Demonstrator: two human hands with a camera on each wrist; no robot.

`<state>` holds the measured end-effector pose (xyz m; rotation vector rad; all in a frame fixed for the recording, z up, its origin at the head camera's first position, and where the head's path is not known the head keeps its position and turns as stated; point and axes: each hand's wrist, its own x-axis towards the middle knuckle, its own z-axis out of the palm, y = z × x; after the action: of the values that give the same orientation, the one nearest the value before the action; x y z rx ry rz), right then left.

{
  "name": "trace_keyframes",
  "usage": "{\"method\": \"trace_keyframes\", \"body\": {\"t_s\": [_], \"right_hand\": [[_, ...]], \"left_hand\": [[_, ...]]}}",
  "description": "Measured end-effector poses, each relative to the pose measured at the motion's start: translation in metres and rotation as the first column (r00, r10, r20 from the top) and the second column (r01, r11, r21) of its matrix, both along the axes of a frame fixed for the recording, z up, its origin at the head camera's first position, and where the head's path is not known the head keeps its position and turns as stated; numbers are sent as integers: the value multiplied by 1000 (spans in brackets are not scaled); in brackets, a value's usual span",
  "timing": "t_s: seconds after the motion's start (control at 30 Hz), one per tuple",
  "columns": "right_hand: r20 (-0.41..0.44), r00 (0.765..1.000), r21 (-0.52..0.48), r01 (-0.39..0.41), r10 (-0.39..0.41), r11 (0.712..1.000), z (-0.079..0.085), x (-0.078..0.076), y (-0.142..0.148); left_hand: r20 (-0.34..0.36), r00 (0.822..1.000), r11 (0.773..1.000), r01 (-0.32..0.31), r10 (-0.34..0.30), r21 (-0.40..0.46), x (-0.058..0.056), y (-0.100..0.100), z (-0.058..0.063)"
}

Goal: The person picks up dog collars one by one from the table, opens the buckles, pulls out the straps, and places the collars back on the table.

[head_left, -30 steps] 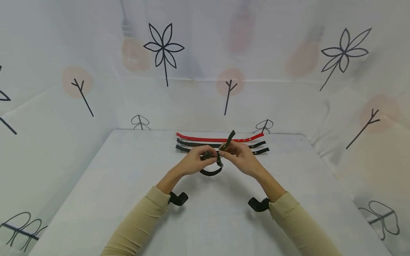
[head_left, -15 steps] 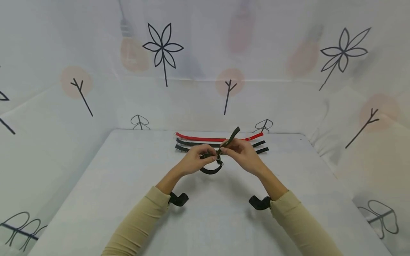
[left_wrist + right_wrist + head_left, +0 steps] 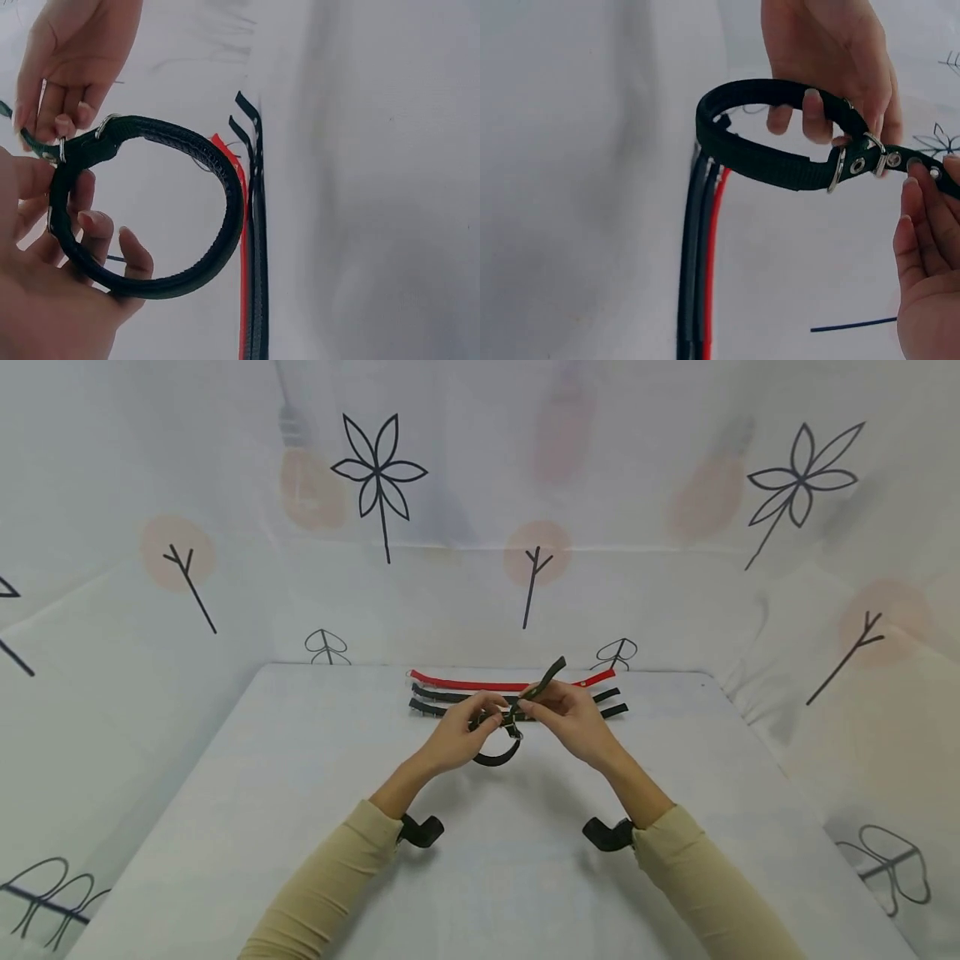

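A dark green pet collar (image 3: 754,161), bent into a loop, is held off the table in both hands. My left hand (image 3: 456,735) grips the loop beside its metal buckle (image 3: 880,154), with fingers curled round the band. With thumb and fingers, my right hand (image 3: 573,724) pinches the strap end (image 3: 553,668), which passes through the buckle and sticks out up and to the right. Metal eyelets (image 3: 895,159) dot this strap, and a D-ring (image 3: 836,171) sits next to the buckle. The loop hangs below the hands in the head view.
Behind the hands, a red collar (image 3: 472,686) and two dark collars (image 3: 431,708) lie stretched out side by side on the white table (image 3: 300,760). A white printed cloth (image 3: 450,593) rises along the table's back edge.
The strap end has been drawn a little farther up and to the right by my right hand. My left hand has shifted slightly up with the loop.
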<state>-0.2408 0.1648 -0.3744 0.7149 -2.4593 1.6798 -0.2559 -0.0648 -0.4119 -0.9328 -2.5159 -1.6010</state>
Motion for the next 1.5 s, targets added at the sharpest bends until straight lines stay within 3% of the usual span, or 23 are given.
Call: {"method": "trace_keyframes", "body": {"t_s": [0.33, 0.5, 0.83, 1.13, 1.27, 1.5], "right_hand": [[-74, 997, 63, 39, -34, 997, -2, -3, -8], [-62, 997, 70, 57, -52, 996, -3, -4, -8], [-14, 1000, 94, 29, -28, 995, -3, -4, -7], [-26, 1000, 188, 8, -3, 982, -15, -1, -9], [-53, 999, 205, 5, 6, 979, -16, -1, -12], [-75, 997, 203, 12, 3, 979, -13, -2, -9]], "left_hand": [[-8, 997, 994, 81, -82, -76, 3, 2, -2], [-53, 996, 993, 73, -78, -93, 2, 4, -5], [14, 1000, 993, -29, 28, 116, -5, -5, -5], [39, 999, 969, -30, 21, 245, -7, -9, -4], [45, 999, 965, -35, 24, 261, -6, -7, -3], [115, 993, 966, -37, 8, 256, -7, -10, -1]]}}
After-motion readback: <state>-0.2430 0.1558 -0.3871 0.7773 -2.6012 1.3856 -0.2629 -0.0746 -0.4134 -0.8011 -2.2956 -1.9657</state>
